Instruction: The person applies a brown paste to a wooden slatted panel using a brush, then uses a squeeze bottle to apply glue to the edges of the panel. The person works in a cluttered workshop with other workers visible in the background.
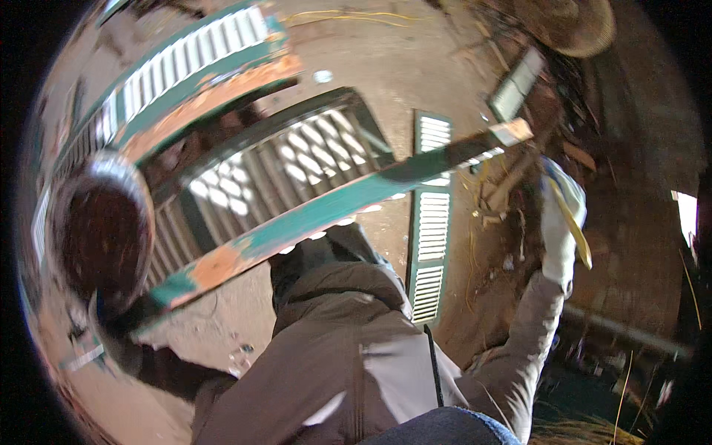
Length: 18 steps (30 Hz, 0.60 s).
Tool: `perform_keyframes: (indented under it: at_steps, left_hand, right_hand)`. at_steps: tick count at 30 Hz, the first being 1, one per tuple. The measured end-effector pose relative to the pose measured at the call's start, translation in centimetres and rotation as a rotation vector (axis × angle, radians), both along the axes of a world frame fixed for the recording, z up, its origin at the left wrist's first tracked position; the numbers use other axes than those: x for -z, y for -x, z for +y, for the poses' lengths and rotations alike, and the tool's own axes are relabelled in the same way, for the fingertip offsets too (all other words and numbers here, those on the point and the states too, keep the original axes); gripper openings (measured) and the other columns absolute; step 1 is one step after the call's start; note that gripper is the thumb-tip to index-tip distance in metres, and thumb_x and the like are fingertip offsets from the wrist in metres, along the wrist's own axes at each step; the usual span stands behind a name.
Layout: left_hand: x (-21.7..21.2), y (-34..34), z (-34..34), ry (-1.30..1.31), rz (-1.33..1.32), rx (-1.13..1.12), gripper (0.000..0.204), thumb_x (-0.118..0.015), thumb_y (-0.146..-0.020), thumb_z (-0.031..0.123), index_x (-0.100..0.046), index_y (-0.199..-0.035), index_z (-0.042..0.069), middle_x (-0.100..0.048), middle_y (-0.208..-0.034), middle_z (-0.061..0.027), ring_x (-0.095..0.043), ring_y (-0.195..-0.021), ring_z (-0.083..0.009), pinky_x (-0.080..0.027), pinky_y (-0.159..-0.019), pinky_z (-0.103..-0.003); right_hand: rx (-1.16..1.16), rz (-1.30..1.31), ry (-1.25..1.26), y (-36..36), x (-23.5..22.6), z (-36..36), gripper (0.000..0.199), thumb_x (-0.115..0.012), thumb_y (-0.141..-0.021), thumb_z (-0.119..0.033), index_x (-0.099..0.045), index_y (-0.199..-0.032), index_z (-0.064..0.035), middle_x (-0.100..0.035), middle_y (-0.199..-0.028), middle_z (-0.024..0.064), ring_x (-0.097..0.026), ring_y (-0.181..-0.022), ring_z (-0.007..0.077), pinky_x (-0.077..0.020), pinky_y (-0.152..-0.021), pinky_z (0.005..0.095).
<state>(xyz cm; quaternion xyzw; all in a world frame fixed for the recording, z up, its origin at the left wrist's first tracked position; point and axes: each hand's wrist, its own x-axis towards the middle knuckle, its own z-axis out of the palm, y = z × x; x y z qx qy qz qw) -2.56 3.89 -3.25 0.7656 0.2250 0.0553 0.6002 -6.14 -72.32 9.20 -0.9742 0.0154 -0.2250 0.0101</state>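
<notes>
A long green plank (319,215) with worn orange patches runs from lower left to upper right, ending in a pale tip (512,132). My left hand (115,326), dark and partly in shadow, grips its lower end. My right hand (558,226), in a white glove with blue and yellow marks, is raised at the right beside a heap of wood scraps (500,189). A yellow strip (577,233) lies along the glove; whether the hand holds it is unclear. My grey jacket (348,348) fills the lower middle.
Green louvered shutters lie on the dirt floor: a narrow one (432,245), a wide slatted one (297,159) and another at upper left (193,63). A dark round basin (96,237) sits at left. A woven basket (571,26) is at top right.
</notes>
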Motion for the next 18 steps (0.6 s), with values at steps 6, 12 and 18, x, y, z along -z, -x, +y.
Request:
perform_keyframes:
  at_steps: [6, 12, 18]
  left_hand:
    - [-0.4, -1.0, -0.7, -0.085, -0.212, 0.084, 0.038, -0.046, -0.101, 0.019, -0.061, -0.13, -0.001, -0.059, -0.131, -0.0106, -0.053, -0.124, -0.0212, -0.036, -0.111, -0.037]
    - [-0.9, -1.3, -1.4, -0.1, -0.164, 0.091, 0.037, -0.046, -0.101, 0.019, -0.059, -0.132, 0.003, -0.059, -0.131, -0.0079, -0.057, -0.12, -0.0217, -0.042, -0.109, -0.038]
    - [-3.5, -2.7, -6.1, 0.105, -0.086, -0.038, 0.037, -0.047, -0.104, 0.026, -0.062, -0.13, 0.005, -0.064, -0.115, -0.0049, -0.06, -0.108, -0.017, -0.046, -0.1, -0.033]
  right_hand:
    - [0.106, -0.14, -0.398, 2.1, 3.0, -0.2, 0.029, -0.053, -0.102, -0.008, -0.064, -0.126, 0.0036, -0.067, -0.125, 0.0159, -0.065, -0.113, 0.0254, -0.0513, -0.099, 0.0365]
    - [0.01, -0.086, 0.085, -2.0, 1.5, 4.8, 0.03, -0.05, -0.102, -0.003, -0.061, -0.13, 0.0027, -0.066, -0.126, 0.0145, -0.063, -0.116, 0.0256, -0.0488, -0.101, 0.0363]
    - [-0.195, -0.143, -0.022, -2.7, 2.6, 4.4, 0.032, -0.054, -0.1, -0.009, -0.063, -0.13, -0.0006, -0.067, -0.12, 0.0159, -0.064, -0.109, 0.0315, -0.0497, -0.096, 0.0391]
